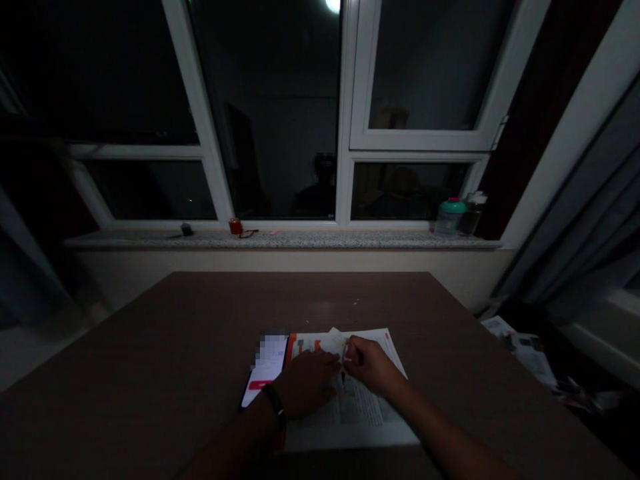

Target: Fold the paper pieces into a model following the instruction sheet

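Observation:
A printed booklet [360,437] with orange along its left side lies on the brown table before me. My left hand [307,381], with a dark band at the wrist, rests on its pages, palm down and fingers stretched out towards the right. Close beside those fingertips, my right hand [369,363] is closed over the page. A small pale pinkish bit shows at its fingers, too dim to name. Between and just beyond the hands is a small white piece of paper [336,333], partly covered. Left of the booklet lies a phone [273,357] with its screen lit.
Small light crumbs [356,302] dot the table [225,307] behind the booklet. On the stone windowsill [310,240] stand a small red container [235,227], a dark little object [187,229] and a green-lidded bottle [450,217] beside another bottle. Papers [530,357] lie lower down at right.

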Demonstrator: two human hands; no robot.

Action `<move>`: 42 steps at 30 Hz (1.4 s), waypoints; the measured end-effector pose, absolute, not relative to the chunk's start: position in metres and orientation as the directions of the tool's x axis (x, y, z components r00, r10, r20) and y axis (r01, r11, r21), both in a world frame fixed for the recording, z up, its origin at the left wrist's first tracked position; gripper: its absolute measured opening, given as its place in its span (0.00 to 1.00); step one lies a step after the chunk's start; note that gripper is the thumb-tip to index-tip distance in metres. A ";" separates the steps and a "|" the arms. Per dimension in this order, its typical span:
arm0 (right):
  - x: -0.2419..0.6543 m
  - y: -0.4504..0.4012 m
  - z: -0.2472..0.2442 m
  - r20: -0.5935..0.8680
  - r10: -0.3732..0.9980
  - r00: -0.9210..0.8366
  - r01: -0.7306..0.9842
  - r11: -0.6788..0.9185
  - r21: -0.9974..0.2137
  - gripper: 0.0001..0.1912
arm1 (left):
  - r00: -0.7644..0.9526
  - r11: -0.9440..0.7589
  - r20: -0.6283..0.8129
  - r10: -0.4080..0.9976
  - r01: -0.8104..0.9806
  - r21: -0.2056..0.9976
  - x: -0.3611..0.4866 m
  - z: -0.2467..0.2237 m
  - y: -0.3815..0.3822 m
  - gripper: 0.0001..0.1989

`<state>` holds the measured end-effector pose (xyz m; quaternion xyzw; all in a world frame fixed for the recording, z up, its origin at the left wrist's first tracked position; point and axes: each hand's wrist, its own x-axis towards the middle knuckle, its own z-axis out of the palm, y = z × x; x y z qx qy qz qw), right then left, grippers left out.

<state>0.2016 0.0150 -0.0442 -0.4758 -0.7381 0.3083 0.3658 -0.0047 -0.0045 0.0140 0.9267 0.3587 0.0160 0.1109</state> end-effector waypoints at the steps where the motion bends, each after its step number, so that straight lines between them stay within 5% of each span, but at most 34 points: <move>1: 0.201 0.015 -0.044 0.243 0.929 -0.279 0.485 0.355 -0.799 0.07 | 0.743 -0.719 -0.049 0.668 0.661 0.217 -0.005 0.014 -0.004 0.22; 14: 0.203 0.021 -0.044 0.342 0.921 -0.185 0.636 0.377 -0.673 0.05 | 0.744 -0.719 -0.036 0.667 0.655 0.230 -0.007 0.010 -0.003 0.22; 22: 0.204 0.012 -0.039 0.371 0.877 -0.305 0.604 0.479 -0.636 0.06 | 0.734 -0.709 -0.018 0.678 0.661 0.245 -0.004 0.013 -0.004 0.17; 32: 0.201 0.009 -0.043 0.188 0.885 -0.427 0.462 0.392 -0.796 0.09 | 0.740 -0.713 -0.014 0.673 0.653 0.258 -0.004 0.006 -0.003 0.20; 42: 0.198 0.014 -0.051 0.263 0.891 -0.371 0.442 0.418 -0.793 0.09 | 0.747 -0.717 -0.012 0.665 0.643 0.268 -0.004 0.010 -0.003 0.21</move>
